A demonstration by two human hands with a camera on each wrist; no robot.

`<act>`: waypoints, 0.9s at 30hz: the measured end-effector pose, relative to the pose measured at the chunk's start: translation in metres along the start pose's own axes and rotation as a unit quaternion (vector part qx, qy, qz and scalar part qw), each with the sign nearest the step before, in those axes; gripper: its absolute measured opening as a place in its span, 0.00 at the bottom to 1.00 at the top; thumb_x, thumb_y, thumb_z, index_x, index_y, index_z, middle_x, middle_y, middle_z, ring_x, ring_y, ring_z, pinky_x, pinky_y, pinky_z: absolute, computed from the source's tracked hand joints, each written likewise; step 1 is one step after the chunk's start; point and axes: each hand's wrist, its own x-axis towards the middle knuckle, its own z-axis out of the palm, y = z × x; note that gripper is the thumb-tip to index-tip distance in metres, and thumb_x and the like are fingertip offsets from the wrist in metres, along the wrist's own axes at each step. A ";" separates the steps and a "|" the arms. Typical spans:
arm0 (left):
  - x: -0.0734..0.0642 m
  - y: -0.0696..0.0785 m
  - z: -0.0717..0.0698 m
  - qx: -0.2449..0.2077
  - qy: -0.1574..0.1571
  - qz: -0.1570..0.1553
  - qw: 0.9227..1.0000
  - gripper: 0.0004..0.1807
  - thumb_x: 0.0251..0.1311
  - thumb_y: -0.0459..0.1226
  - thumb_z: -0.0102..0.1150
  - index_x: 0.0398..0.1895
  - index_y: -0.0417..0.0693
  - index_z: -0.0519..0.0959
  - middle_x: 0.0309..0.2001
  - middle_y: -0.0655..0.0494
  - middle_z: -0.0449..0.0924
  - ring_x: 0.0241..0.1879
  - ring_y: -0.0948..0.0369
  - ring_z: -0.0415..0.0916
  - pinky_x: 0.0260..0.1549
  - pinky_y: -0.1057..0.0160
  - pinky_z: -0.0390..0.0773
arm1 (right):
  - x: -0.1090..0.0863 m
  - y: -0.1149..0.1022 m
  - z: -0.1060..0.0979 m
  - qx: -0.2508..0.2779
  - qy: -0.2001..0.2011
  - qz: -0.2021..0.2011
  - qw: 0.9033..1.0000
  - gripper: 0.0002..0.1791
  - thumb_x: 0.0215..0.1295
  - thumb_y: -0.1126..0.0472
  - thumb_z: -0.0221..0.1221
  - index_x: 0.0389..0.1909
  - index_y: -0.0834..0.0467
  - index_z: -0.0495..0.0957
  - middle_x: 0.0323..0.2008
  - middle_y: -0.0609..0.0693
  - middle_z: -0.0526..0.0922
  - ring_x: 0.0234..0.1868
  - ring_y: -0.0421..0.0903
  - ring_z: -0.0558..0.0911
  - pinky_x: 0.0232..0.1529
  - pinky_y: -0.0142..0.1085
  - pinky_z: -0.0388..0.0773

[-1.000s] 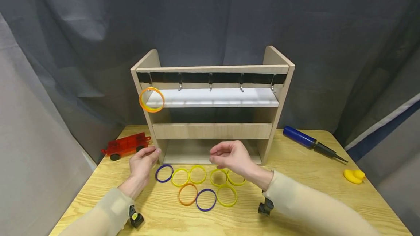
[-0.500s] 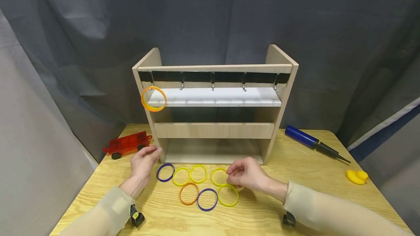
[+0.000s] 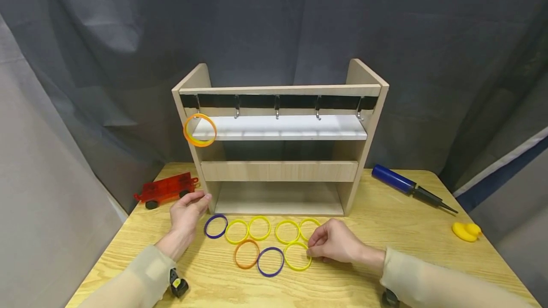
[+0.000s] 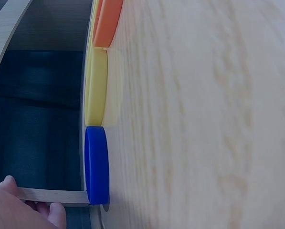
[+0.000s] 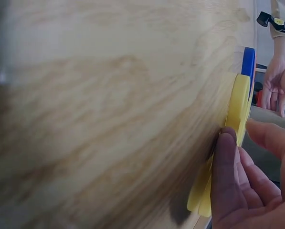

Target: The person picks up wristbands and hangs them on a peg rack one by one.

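Note:
My left hand grips the front edge of the left side panel of a wooden shelf rack, thumb and fingers on either side of it. My right hand is low over the table with thumb and finger at the right rim of the front yellow ring, pinching it. In the right wrist view this yellow ring lies between the fingertips. Beside it on the table lie a blue ring, an orange ring and several more yellow rings. Another blue ring is near my left hand.
An orange ring and a yellow ring hang on the leftmost hook. Several metal hooks line the rack's upper bar. A red toy wagon stands left; a blue hand pump and a yellow rubber duck lie right.
My right hand has moved right and down from in front of the rack to the front yellow ring. My left hand has stayed on the rack's side panel.

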 end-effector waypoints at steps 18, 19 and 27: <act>-0.001 -0.001 -0.001 -0.012 0.006 0.006 1.000 0.11 0.68 0.28 0.77 0.38 0.55 0.91 0.30 0.71 0.93 0.38 0.70 0.92 0.48 0.69 0.93 | 0.004 -0.009 0.009 -0.069 0.026 -0.010 0.997 0.10 0.60 0.65 0.81 0.23 0.54 0.91 0.18 0.47 0.90 0.16 0.42 0.86 0.18 0.32 0.84; -0.001 -0.001 -0.001 -0.010 0.004 0.004 1.000 0.10 0.68 0.28 0.78 0.39 0.55 0.91 0.31 0.71 0.93 0.38 0.70 0.92 0.49 0.69 0.93 | 0.004 -0.009 0.010 -0.071 0.027 -0.008 0.997 0.10 0.60 0.66 0.80 0.22 0.54 0.90 0.18 0.47 0.90 0.16 0.41 0.86 0.17 0.32 0.84; 0.000 0.000 -0.001 -0.011 -0.005 -0.002 1.000 0.10 0.68 0.29 0.78 0.40 0.55 0.91 0.31 0.71 0.92 0.39 0.70 0.92 0.50 0.69 0.93 | 0.005 -0.009 0.012 -0.086 0.039 -0.010 0.995 0.11 0.59 0.69 0.77 0.22 0.53 0.89 0.16 0.47 0.89 0.14 0.40 0.85 0.16 0.32 0.82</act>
